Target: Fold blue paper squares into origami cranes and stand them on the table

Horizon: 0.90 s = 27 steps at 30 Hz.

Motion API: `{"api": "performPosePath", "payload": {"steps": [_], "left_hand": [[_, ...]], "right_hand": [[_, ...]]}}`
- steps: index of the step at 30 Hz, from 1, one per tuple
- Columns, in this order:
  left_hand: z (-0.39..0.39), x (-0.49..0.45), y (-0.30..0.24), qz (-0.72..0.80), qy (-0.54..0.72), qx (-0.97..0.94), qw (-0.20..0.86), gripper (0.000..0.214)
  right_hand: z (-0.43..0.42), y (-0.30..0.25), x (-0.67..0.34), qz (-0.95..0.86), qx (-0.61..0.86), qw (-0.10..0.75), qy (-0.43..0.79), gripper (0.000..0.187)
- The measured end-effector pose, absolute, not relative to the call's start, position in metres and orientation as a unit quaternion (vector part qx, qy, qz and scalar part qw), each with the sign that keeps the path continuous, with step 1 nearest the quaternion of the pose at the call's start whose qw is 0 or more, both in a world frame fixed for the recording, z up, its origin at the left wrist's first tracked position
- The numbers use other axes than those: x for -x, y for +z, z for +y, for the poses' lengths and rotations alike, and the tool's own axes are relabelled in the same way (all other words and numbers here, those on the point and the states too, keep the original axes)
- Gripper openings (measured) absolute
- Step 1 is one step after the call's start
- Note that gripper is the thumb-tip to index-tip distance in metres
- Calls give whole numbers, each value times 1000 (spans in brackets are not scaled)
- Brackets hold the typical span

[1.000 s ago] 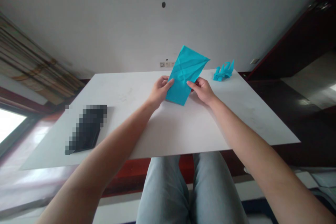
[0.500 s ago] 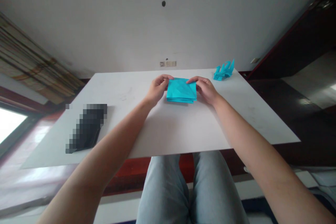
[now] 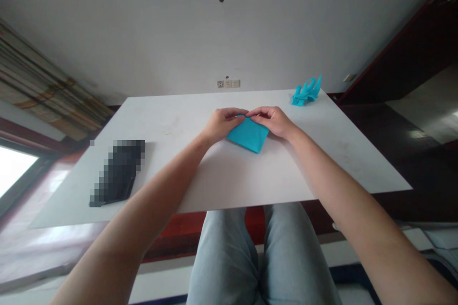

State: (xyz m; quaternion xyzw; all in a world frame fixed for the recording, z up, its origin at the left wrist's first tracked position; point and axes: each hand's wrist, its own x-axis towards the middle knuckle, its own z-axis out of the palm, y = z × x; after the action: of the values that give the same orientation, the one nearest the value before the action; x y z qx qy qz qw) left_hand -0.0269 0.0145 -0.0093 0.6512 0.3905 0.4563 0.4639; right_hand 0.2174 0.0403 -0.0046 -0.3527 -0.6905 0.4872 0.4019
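Observation:
A folded piece of blue paper (image 3: 249, 134) is held over the middle of the white table (image 3: 229, 176), turned at a slant with one corner pointing toward me. My left hand (image 3: 226, 123) pinches its far left edge between thumb and fingers. On the far right edge, my right hand (image 3: 274, 121) has its thumb and fingers closed on the same paper. The fingertips of both hands meet at the far corner and partly cover it.
Folded blue paper figures (image 3: 307, 92) with pointed tips stand at the table's far right corner. A dark, pixelated flat object (image 3: 119, 171) lies at the left, beside my left forearm. Behind the table is a wall with sockets (image 3: 228, 84).
The blue paper has been turned from lying square to a slant, one corner now toward me. Both hands have come closer together, their fingertips meeting at its far edge.

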Motion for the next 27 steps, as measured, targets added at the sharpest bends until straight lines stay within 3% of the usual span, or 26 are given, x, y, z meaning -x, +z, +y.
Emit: {"api": "performPosePath", "payload": {"steps": [11,18,22,24,27], "left_hand": [[55,73,-16,455,606,-545,359,52],[53,55,-23,387,626,-571,363,64],[30,23,-19,355,612,-597,378,73],[20,15,-15,372,600,-600,377,60],[14,15,-7,416,555,-627,355,65]], "right_hand": [[41,6,-226,-682,380,420,463,44],[39,3,-221,-656,385,409,504,81],[33,-3,-208,-647,358,424,523,73],[30,-5,-204,-655,356,427,511,69],[28,-4,-203,-663,355,415,512,66]]}}
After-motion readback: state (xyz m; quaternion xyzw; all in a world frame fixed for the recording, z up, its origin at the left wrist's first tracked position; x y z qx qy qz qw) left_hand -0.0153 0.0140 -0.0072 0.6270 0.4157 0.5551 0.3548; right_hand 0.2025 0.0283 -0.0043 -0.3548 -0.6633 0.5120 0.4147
